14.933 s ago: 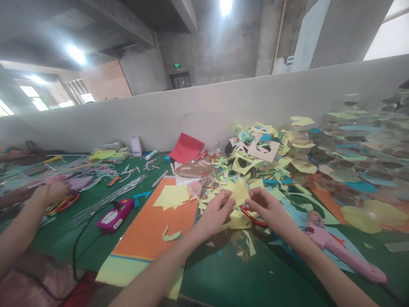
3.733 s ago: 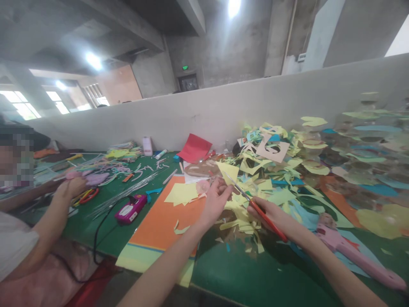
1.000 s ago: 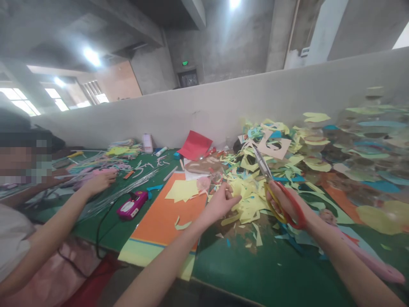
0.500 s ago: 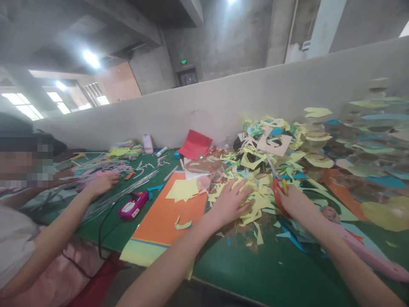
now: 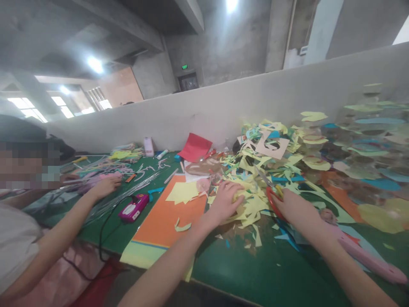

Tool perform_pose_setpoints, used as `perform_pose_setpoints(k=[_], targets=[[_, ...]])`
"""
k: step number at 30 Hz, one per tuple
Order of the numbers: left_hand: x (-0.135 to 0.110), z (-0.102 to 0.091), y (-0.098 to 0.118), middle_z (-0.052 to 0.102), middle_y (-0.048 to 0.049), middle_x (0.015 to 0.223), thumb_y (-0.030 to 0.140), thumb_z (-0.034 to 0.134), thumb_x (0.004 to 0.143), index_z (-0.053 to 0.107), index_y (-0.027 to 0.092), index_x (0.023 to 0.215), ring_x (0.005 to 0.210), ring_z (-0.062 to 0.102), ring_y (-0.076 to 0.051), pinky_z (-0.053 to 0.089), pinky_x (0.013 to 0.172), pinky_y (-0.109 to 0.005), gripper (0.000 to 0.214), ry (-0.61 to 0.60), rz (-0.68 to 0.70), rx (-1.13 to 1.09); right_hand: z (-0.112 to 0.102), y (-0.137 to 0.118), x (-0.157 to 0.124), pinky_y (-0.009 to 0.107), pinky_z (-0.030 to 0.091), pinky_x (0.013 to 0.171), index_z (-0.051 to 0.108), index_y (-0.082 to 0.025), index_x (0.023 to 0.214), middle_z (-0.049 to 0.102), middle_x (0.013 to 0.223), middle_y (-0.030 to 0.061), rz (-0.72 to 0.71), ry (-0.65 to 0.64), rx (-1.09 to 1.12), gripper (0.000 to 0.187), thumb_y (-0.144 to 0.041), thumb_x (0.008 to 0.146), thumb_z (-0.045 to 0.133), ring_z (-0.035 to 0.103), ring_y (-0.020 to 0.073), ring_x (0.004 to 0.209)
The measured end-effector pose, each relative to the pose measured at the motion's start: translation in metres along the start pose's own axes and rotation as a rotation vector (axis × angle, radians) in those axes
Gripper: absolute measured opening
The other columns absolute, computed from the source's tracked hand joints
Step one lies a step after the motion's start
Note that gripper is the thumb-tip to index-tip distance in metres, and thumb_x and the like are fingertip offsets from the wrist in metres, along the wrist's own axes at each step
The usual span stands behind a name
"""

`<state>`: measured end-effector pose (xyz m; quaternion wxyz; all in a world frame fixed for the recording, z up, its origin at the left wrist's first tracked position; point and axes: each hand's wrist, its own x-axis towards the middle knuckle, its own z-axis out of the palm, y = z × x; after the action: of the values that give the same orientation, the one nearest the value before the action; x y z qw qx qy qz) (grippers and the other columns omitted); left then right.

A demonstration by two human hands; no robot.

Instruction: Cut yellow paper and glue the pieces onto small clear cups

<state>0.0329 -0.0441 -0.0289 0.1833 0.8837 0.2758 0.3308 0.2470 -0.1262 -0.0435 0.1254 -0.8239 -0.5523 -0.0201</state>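
Observation:
My left hand (image 5: 225, 198) rests on the near edge of a heap of yellow paper scraps (image 5: 252, 200), its fingers curled round a bunch of them. My right hand (image 5: 291, 206) lies just to the right, holding red-handled scissors (image 5: 271, 192) low against the scraps with the blades pointing away into the pile. Both forearms reach in from the bottom of the view over the green table (image 5: 255, 273).
An orange sheet (image 5: 166, 224) with a yellow cutting (image 5: 182, 192) lies left of my hands. A pink glue gun (image 5: 361, 251) lies at right, a magenta gadget (image 5: 133, 209) with a black cable at left. A co-worker's hand (image 5: 104, 187) works among strips. A grey partition (image 5: 204, 115) backs the table.
My right hand has lowered the scissors from raised above the pile down onto the scraps. My left hand spread flat on the yellow scraps, then curled its fingers round them.

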Motion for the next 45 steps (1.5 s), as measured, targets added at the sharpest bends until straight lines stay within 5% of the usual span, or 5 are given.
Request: perform_pose_setpoints(k=[6, 16, 31, 37, 45], targets=[[0.000, -0.011, 0.009, 0.062, -0.0044, 0.103, 0.024, 0.064, 0.081, 0.060, 0.022, 0.101, 0.101, 0.054, -0.021, 0.042, 0.094, -0.037, 0.020, 0.255, -0.260, -0.250, -0.015, -0.006, -0.004, 0.039, 0.045, 0.069, 0.060, -0.017, 0.081, 0.069, 0.077, 0.0146, -0.003, -0.028, -0.080, 0.042, -0.048, 0.096, 0.036, 0.068, 0.0323, 0.078], [0.006, -0.013, 0.002, 0.062, -0.0025, 0.094, 0.038, 0.070, 0.076, 0.056, 0.020, 0.096, 0.090, 0.060, -0.016, 0.045, 0.074, -0.025, 0.031, 0.382, -0.428, -0.672, -0.014, 0.004, -0.003, 0.040, 0.045, 0.072, 0.065, -0.014, 0.088, 0.070, 0.083, 0.0176, 0.009, 0.031, -0.186, 0.039, -0.046, 0.095, 0.043, 0.069, 0.0336, 0.084], [0.001, -0.016, 0.016, 0.058, -0.0006, 0.095, 0.033, 0.050, 0.082, 0.054, 0.022, 0.090, 0.082, 0.056, -0.014, 0.047, 0.070, -0.025, 0.013, 0.261, -0.468, -0.775, -0.022, -0.019, -0.020, 0.045, 0.045, 0.077, 0.067, -0.009, 0.093, 0.068, 0.096, 0.0211, -0.106, 0.153, -0.284, 0.029, -0.028, 0.095, 0.045, 0.061, 0.0386, 0.095], [-0.004, -0.014, 0.020, 0.050, 0.0024, 0.082, 0.038, 0.041, 0.092, 0.051, 0.023, 0.089, 0.074, 0.053, -0.014, 0.043, 0.074, -0.027, 0.018, 0.194, -0.477, -0.590, -0.020, -0.043, -0.020, 0.043, 0.046, 0.089, 0.062, -0.015, 0.112, 0.065, 0.111, 0.0155, -0.461, 0.424, 0.219, 0.033, -0.034, 0.099, 0.039, 0.059, 0.0308, 0.101], [-0.009, -0.015, 0.032, 0.045, 0.0036, 0.074, 0.041, 0.037, 0.097, 0.046, 0.024, 0.091, 0.070, 0.046, -0.015, 0.038, 0.066, -0.025, 0.021, 0.054, -0.402, -0.476, -0.019, -0.053, -0.026, 0.041, 0.044, 0.089, 0.063, -0.021, 0.096, 0.067, 0.102, 0.0093, -0.568, 0.407, 0.499, 0.028, -0.042, 0.099, 0.043, 0.057, 0.0266, 0.099]])
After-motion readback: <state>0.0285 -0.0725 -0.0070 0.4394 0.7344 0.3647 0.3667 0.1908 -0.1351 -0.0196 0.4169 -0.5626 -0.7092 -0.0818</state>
